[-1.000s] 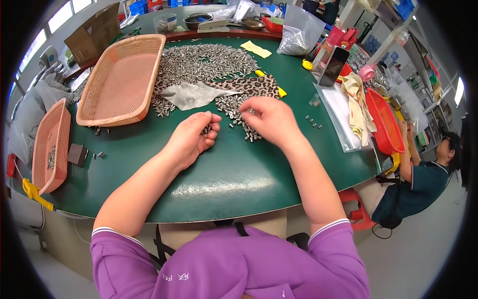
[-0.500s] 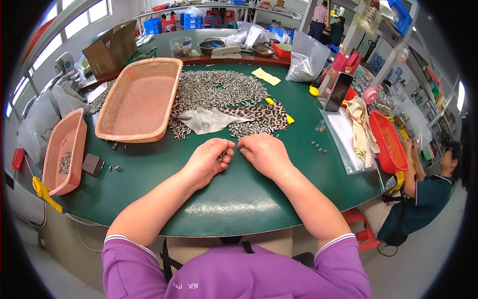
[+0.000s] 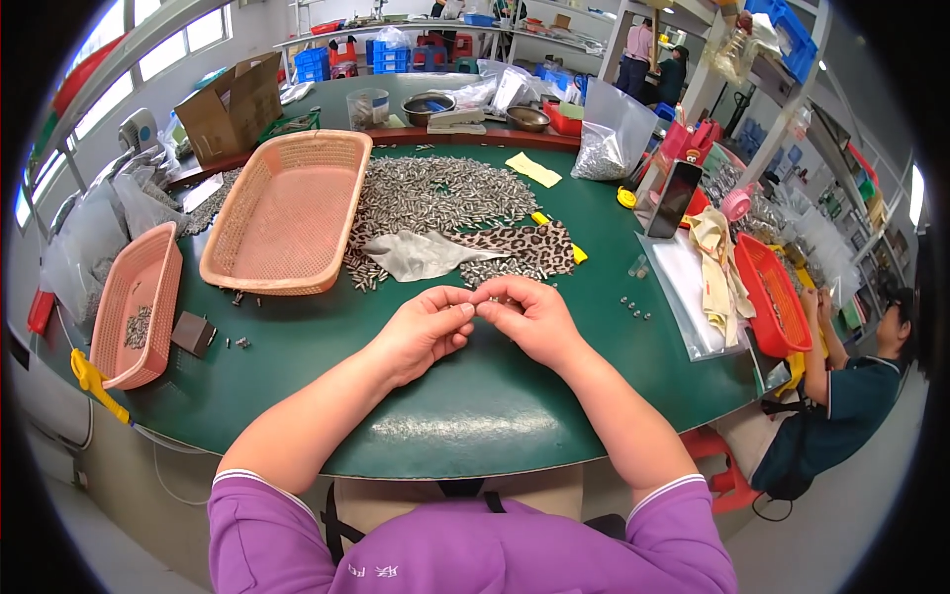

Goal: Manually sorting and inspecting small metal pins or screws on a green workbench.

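Note:
My left hand (image 3: 427, 329) and my right hand (image 3: 529, 315) meet at the fingertips over the near middle of the green table (image 3: 297, 396). Both are closed in a pinch, thumbs against forefingers; whatever they hold is too small and covered to make out. Just beyond them spreads a large heap of small metal pins (image 3: 445, 190). A leopard-print cloth (image 3: 539, 244) and a crumpled pale grey cloth (image 3: 411, 254) lie on the heap's near side, with more metal pieces beside them.
To the left stand a large pink basket (image 3: 287, 218), a smaller pink basket (image 3: 134, 327) and a dark block (image 3: 193, 334). On the right are a phone (image 3: 677, 198), beige gloves (image 3: 719, 262) and a red basket (image 3: 770, 297). A co-worker (image 3: 856, 381) sits at far right.
My fingertips, slightly apart before, now touch. My right hand has turned so its thumb shows and has come in against the left. The whole view has shifted slightly.

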### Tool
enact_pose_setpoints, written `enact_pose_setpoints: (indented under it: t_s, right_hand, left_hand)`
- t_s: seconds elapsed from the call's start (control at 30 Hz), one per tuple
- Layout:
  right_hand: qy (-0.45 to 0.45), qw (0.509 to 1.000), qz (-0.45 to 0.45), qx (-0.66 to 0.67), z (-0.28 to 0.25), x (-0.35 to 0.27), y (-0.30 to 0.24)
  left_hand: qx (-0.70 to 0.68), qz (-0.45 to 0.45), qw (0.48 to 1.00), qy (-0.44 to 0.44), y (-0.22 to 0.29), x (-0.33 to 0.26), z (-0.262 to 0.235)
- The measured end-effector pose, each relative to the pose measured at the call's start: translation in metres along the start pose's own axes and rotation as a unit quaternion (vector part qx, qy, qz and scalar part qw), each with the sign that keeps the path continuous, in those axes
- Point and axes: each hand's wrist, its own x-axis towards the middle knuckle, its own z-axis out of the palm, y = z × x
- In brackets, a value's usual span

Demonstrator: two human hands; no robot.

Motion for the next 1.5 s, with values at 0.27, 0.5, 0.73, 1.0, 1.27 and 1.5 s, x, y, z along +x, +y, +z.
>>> enact_pose_setpoints:
  t_s: [0.27, 0.5, 0.73, 1.0, 1.27, 1.5]
  right_hand:
    - [0.012, 0.988, 0.02, -0.149, -0.003, -0.003, -0.012]
    - [0.076, 0.97, -0.09, -0.212, -0.004, 0.0, -0.003]
    - [0.077, 0.948, -0.159, -0.263, -0.002, -0.001, -0.004]
    - [0.081, 0.938, -0.18, -0.286, -0.003, -0.001, 0.0]
    - [0.018, 0.986, -0.037, -0.16, -0.001, -0.004, -0.001]
    - [0.022, 0.994, -0.018, -0.102, 0.004, -0.005, 0.006]
  left_hand:
    - [-0.019, 0.015, 0.999, 0.021, -0.001, 0.001, -0.003]
    - [-0.034, 0.047, 0.998, 0.021, 0.003, 0.003, -0.005]
    - [-0.043, 0.046, 0.998, 0.005, 0.003, 0.004, -0.006]
    - [-0.035, 0.045, 0.998, 0.005, 0.0, 0.003, -0.005]
    - [0.002, 0.054, 0.999, 0.002, 0.0, 0.002, -0.006]
    - [0.025, 0.066, 0.997, 0.006, 0.0, 0.003, -0.005]
